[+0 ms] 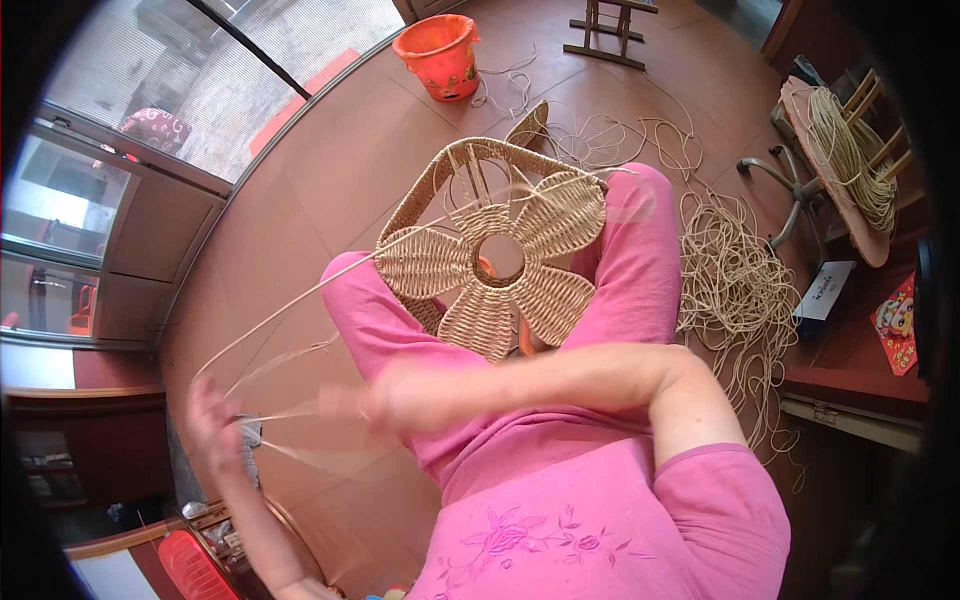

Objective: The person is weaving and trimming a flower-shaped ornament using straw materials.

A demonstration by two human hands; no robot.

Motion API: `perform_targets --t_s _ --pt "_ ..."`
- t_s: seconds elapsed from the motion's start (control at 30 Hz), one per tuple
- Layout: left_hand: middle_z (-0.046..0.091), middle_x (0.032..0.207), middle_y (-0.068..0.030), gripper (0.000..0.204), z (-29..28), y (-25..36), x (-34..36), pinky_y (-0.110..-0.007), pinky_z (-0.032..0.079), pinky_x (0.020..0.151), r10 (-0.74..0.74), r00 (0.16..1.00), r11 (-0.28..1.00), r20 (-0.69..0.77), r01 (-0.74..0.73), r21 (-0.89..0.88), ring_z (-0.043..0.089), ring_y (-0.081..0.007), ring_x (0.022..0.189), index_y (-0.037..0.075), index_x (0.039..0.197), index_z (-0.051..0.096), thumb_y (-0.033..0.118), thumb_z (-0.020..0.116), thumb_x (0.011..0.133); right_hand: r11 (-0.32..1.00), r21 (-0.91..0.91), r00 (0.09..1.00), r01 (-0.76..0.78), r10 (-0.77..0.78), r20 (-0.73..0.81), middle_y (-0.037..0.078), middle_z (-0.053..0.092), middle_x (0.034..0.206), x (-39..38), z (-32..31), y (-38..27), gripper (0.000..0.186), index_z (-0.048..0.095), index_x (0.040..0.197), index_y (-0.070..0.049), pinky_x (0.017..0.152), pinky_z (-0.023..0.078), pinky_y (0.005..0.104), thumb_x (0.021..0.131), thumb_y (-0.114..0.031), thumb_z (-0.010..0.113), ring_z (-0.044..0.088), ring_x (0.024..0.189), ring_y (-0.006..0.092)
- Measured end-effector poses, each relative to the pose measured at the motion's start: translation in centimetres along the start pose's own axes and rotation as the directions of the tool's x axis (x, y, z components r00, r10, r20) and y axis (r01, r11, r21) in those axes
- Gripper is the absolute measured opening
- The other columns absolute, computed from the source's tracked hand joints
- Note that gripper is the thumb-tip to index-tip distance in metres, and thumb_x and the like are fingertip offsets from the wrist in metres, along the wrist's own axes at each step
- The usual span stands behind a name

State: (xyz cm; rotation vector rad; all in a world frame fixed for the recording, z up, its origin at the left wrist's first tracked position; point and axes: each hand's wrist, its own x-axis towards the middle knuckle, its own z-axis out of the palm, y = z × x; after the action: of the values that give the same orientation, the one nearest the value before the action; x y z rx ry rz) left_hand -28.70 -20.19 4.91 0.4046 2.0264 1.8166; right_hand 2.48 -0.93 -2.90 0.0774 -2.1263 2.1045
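Note:
Between my knees rests a woven cord flower piece (473,330) with several ribbed petals around a round hole, set in a curved frame with a braided rim (400,215). A pale cord (290,305) runs from the piece across to the left, where my left hand (212,425) is closed on it, out past my left knee. Reaching across my lap, my right hand (365,405) is closed on a stretch of cord that spans to the left hand. Both hands are smeared by motion, so single fingers do not show clearly.
A large tangled heap of cord (735,270) lies on the floor at right, with loose strands trailing farther off. An orange bucket (440,65) and a wooden stand (608,35) are at the far side. Coiled cord (850,150) hangs over a chair at right.

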Motion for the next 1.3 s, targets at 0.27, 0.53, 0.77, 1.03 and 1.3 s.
perform_targets --t_s 0.27,0.53,0.77,1.03,1.3 --pt "0.066 0.09 -0.0123 0.039 -28.8 0.2 -2.5 -0.042 0.053 0.071 0.333 0.658 0.501 -0.676 0.483 0.718 0.063 -0.0259 0.079 0.0 0.108 0.069 0.025 0.068 0.08 0.39 -0.92 0.863 -0.032 -0.454 -0.223 0.013 0.061 0.068 5.0 -10.1 7.8 0.01 0.061 0.079 -0.005 0.058 0.052 0.0441 0.083 -0.014 0.06 0.066 0.065 0.0293" --pt "0.064 0.122 -0.0167 0.045 5.8 -5.8 -0.1 -0.035 0.048 0.097 0.218 0.952 0.693 0.213 -0.305 0.653 0.06 -0.0227 0.114 0.002 0.135 0.057 0.021 0.063 0.095 0.369 -0.928 0.853 0.048 -0.498 -0.154 0.007 0.062 0.086 2.6 -6.2 4.1 0.021 0.061 0.103 -0.01 0.072 0.047 0.0404 0.083 -0.015 0.062 0.063 0.084 0.0255" --pt "0.063 0.122 -0.0131 0.053 25.8 -5.8 -4.9 -0.046 0.037 0.105 0.469 0.554 0.087 0.688 -0.804 0.588 0.055 -0.0295 0.117 0.008 0.127 0.062 0.034 0.077 0.082 0.076 -0.8 0.651 -0.595 -0.538 -0.536 0.004 0.058 0.089 -7.5 -18.2 1.7 0.025 0.064 0.105 -0.013 0.08 0.039 0.0413 0.082 -0.02 0.068 0.055 0.089 0.0225" --pt "0.057 0.067 0.0037 0.019 28.3 -2.9 -1.7 -0.025 0.039 0.064 0.032 0.846 0.895 0.532 -0.261 0.361 0.05 -0.0074 0.067 0.007 0.081 0.071 0.02 0.065 0.094 0.08 -0.818 0.699 -0.57 -0.476 -0.534 0.004 0.057 0.092 -8.6 -18.3 4.1 0.021 0.067 0.098 -0.012 0.082 0.037 0.0411 0.081 -0.024 0.071 0.052 0.095 0.0226" --pt "0.06 0.07 0.0012 0.025 34.3 -1.1 -6.8 -0.02 0.039 0.059 0.105 0.735 0.987 0.67 -0.157 0.018 0.045 -0.0039 0.058 0.003 0.085 0.07 0.022 0.061 0.098 0.621 -0.713 0.7 -0.325 -0.348 -0.623 0.004 0.064 0.078 -2.8 -17.0 4.0 0.022 0.069 0.1 -0.008 0.064 0.049 0.038 0.093 -0.028 0.064 0.065 0.072 0.0251"
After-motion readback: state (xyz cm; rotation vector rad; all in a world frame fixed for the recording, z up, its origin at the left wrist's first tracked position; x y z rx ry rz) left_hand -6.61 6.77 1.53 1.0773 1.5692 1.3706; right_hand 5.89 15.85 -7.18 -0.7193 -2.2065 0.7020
